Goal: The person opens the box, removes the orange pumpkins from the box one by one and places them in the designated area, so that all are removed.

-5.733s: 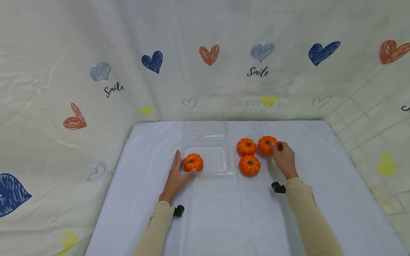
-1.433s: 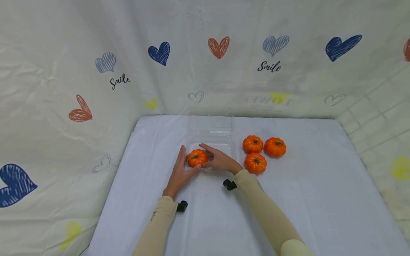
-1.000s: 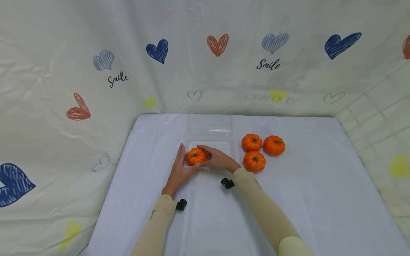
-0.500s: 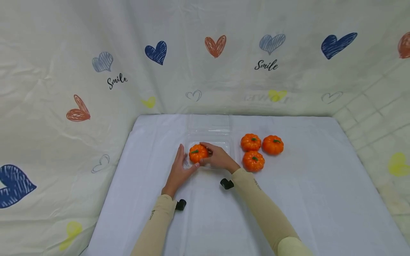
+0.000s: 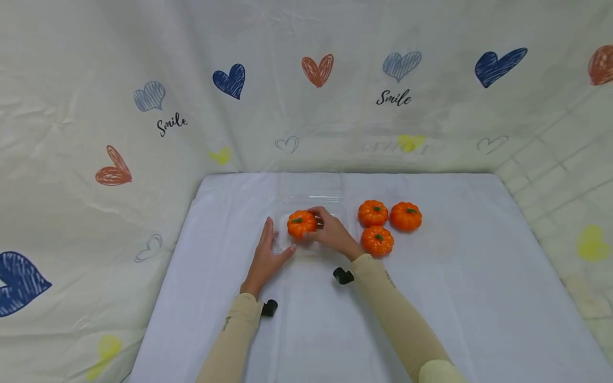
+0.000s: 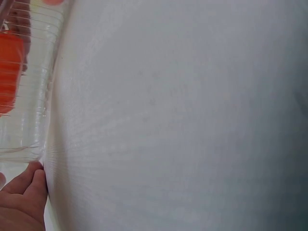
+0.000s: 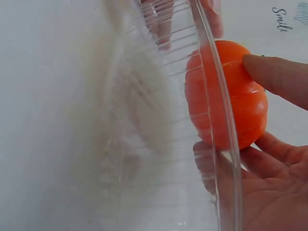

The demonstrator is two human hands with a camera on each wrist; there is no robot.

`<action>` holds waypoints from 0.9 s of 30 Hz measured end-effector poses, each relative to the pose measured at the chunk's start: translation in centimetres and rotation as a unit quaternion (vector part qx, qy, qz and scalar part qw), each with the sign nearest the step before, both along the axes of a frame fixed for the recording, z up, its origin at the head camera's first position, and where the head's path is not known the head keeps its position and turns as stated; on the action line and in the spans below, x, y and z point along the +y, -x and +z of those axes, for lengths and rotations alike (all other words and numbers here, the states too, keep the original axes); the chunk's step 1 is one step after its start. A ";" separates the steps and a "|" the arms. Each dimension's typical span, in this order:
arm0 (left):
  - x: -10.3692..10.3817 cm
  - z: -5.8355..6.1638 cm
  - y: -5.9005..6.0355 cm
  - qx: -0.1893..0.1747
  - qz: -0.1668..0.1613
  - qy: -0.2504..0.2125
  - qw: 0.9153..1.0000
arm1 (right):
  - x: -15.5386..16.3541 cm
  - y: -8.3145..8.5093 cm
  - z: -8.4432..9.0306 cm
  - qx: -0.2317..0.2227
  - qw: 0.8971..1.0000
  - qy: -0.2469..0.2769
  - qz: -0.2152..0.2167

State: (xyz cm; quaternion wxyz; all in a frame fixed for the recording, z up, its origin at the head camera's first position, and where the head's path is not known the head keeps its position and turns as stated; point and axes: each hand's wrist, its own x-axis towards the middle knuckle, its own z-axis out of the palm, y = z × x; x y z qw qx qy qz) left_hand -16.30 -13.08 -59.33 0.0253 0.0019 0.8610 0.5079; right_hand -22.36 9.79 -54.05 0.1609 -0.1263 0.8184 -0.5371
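Note:
My right hand (image 5: 332, 234) grips a small orange pumpkin (image 5: 301, 224) with a green stem, thumb on one side and fingers on the other. The pumpkin is at the clear plastic container (image 5: 282, 246), over its left half. In the right wrist view, the pumpkin (image 7: 240, 96) shows partly through the ribbed wall and partly above the rim. My left hand (image 5: 264, 263) lies at the container's near left corner, fingers fairly straight and thumb spread along the front. In the left wrist view, fingertips of the left hand (image 6: 26, 195) touch the container's corner.
Three more orange pumpkins stand close together right of the container: a back one (image 5: 373, 213), a front one (image 5: 377, 241) and a right one (image 5: 406, 216). The container's clear lid (image 5: 310, 186) is raised at the back. A white cloth (image 5: 455, 298) covers the table.
My right hand has left the right-hand pumpkin, crossed left and taken hold of the pumpkin in the container. That pumpkin has since shifted right and back, away from my left hand, which stays put.

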 end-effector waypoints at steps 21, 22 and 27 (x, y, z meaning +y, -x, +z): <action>-0.1 -0.1 0.1 0.002 -0.001 -0.010 1.000 | 3.4 -1.5 2.4 0.038 0.999 0.005 -0.034; -0.1 -0.1 0.0 0.002 -0.001 -0.010 1.000 | 3.6 -1.6 2.5 0.037 0.999 0.005 -0.037; -0.1 -0.1 0.0 0.002 -0.004 -0.003 1.000 | 4.7 -1.9 2.9 0.037 0.998 0.011 -0.051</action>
